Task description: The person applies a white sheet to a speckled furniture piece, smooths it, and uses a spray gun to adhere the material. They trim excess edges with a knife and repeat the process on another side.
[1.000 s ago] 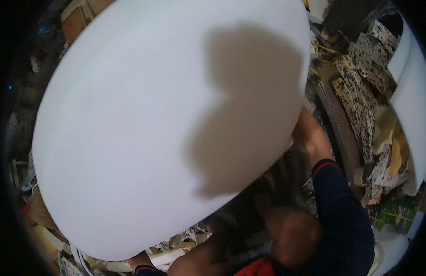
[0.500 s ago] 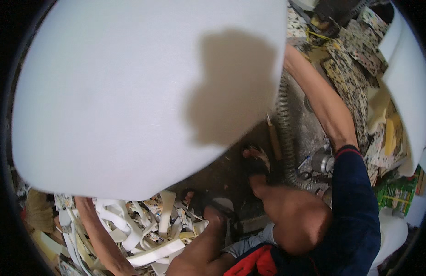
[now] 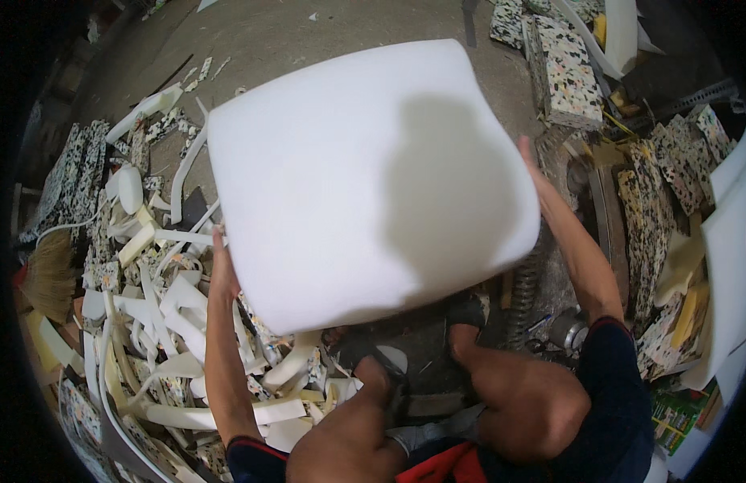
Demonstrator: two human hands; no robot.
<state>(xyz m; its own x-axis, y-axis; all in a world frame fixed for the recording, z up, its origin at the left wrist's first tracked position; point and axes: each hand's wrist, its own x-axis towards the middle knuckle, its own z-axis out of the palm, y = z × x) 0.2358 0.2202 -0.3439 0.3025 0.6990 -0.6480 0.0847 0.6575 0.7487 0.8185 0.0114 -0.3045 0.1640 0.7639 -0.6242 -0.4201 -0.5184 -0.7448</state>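
Holds a large white foam block (image 3: 325, 201) in the middle of the frame, lifted and tilted, with a broad face turned to the camera and a grey shadow (image 3: 449, 185) over the right half of it. Grasps the block by its sides: with the left hand (image 3: 222, 270) at the left edge, lower in the frame, and with the right hand (image 3: 535, 173) at the right edge, higher up. Has the fingers of both hands grasping the foam; cannot tell their exact bend. Wears dark blue sleeves (image 3: 602, 378) with red trim, with bare forearms beyond them. Has bare knees (image 3: 542, 402) at the bottom of the frame and a sandal (image 3: 467, 314) just under the block's lower edge.

At left and lower left, see a heap of foam scraps (image 3: 176, 310), mostly white, near the left hand. Find broom bristles (image 3: 53, 278) near the left edge of the frame. At upper right, note a speckled foam block (image 3: 568, 76), well apart from the white one; below it, see speckled foam sheets (image 3: 647, 217) and a curved white foam sheet (image 3: 731, 209) at the frame's right edge. Make out a ribbed hose (image 3: 524, 294) just below the block's lower right corner.
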